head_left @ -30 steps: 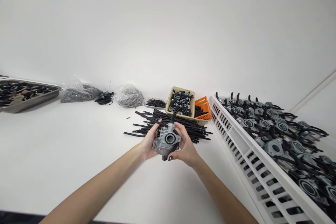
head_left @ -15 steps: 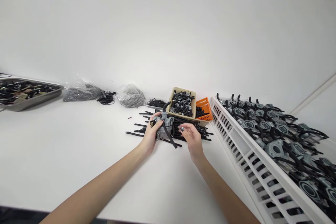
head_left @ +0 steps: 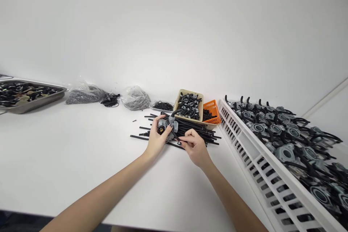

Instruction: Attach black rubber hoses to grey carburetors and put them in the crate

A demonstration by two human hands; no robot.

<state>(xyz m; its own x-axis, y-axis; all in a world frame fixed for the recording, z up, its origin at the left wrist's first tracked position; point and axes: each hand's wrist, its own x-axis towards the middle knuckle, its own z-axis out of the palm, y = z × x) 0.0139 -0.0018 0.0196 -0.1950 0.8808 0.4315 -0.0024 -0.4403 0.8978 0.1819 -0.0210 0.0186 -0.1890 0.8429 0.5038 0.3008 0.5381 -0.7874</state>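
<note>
A grey metal carburetor (head_left: 175,127) sits tilted in my left hand (head_left: 155,142), whose thumb and fingers are closed round its left side. A bent black elbow tube sticks up from its top. Slanting down across its front is a thin black rubber hose (head_left: 175,136). At the lower end of this hose my right hand (head_left: 196,149) is closed in a pinch, with thumb and forefinger on it; the very tip is hidden by the fingers. Beneath and behind both hands lies a loose pile of straight black hoses (head_left: 190,126) on the white table (head_left: 114,166).
Behind the pile stand a beige basket (head_left: 201,110) of black elbow parts and an orange basket (head_left: 216,110). A white slatted crate (head_left: 251,145) full of carburetors runs along the right. Leftward are plastic bags (head_left: 136,98), black cords (head_left: 110,100) and a metal tray (head_left: 40,102).
My right hand has come left and closed on the hose's lower end, from apart beside the carburetor. My left hand has turned the carburetor slightly, tilting its elbow tube to the right.
</note>
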